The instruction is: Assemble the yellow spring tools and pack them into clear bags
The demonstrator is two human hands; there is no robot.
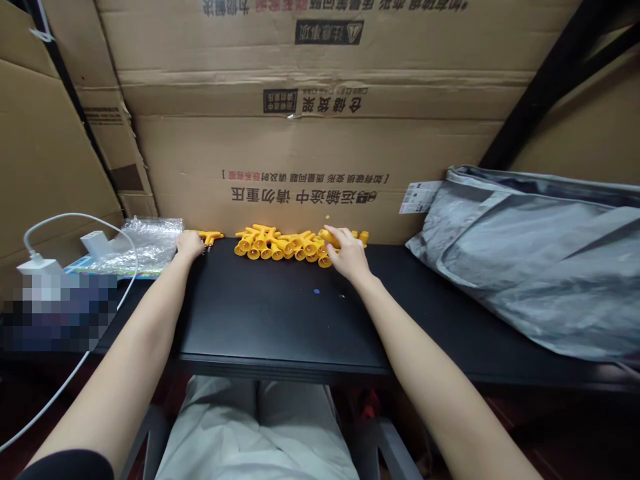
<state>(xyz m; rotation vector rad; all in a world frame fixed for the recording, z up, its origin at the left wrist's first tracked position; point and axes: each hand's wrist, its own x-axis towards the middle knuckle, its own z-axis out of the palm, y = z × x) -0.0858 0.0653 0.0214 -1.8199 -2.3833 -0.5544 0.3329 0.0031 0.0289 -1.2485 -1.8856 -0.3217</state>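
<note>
A heap of yellow funnel-mouthed plastic pieces (273,248) is lined up along the back edge of a black desk (280,313). The heap's right end is covered by the right hand (351,257), its fingers half curled against one piece; whether it is firmly gripped cannot be told. At the left, one yellow T-shaped piece (214,235) is set apart from the heap, its inner end met by the left hand (190,245); those fingers are curled in, their hold partly hidden. About a dozen round mouths can be counted, the full number being masked by overlap. The back edge is closed off by a cardboard wall (300,147). The right side is taken up by one grey bag (540,267), the left by one clear plastic packet (155,241) and one white cable (75,215). Between the forearms, open room is left from heap to front edge, marked by one blue dot (317,291).
</note>
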